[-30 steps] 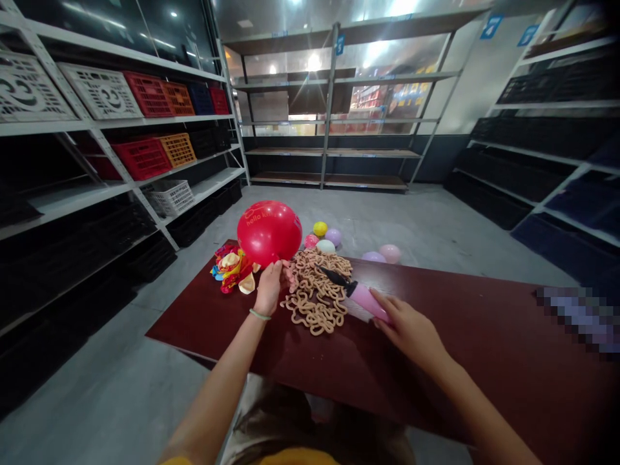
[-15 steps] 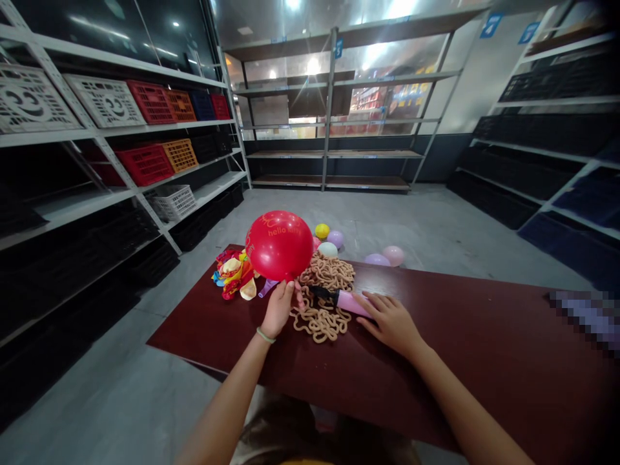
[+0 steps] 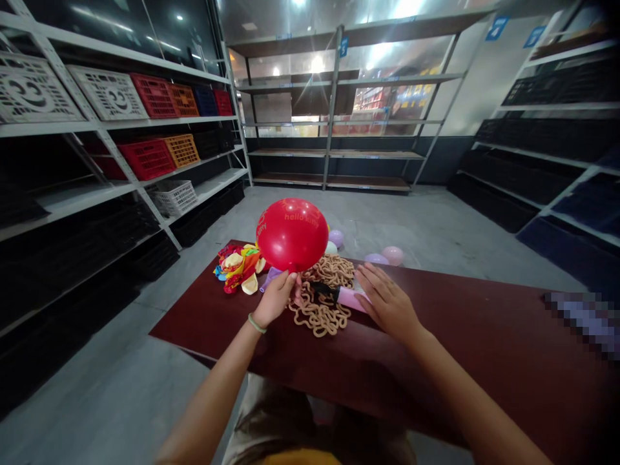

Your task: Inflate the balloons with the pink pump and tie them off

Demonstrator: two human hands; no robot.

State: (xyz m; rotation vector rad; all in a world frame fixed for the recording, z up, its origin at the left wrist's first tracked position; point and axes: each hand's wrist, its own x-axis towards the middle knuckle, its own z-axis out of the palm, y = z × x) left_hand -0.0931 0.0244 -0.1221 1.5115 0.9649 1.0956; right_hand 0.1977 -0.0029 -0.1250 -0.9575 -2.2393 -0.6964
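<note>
An inflated red balloon [image 3: 292,234] with printed lettering stands up from my left hand [image 3: 277,298], whose fingers are pinched around its neck. Just to the right, my right hand [image 3: 389,302] hovers over the table with its fingers stretched out and nothing in them. Under and beside those fingers lies a pink-and-black tube-shaped tool [image 3: 349,298], perhaps a balloon pump; its right end is hidden by the hand. A tangled heap of tan rope-like strands [image 3: 322,319] spreads beneath the tool. Left of the balloon sits a pile of limp coloured balloons [image 3: 238,266].
The dark red table [image 3: 465,336] stretches to the right, with a blurred purple patch [image 3: 586,316] at its far end. Several inflated balloons [image 3: 392,256] rest on the floor beyond it. Racks with crates [image 3: 148,160] line the left, and a metal shelf [image 3: 334,116] stands behind.
The red balloon has moved slightly up and right with my left hand. My right hand has lifted off the pink tool, fingers now raised and straighter.
</note>
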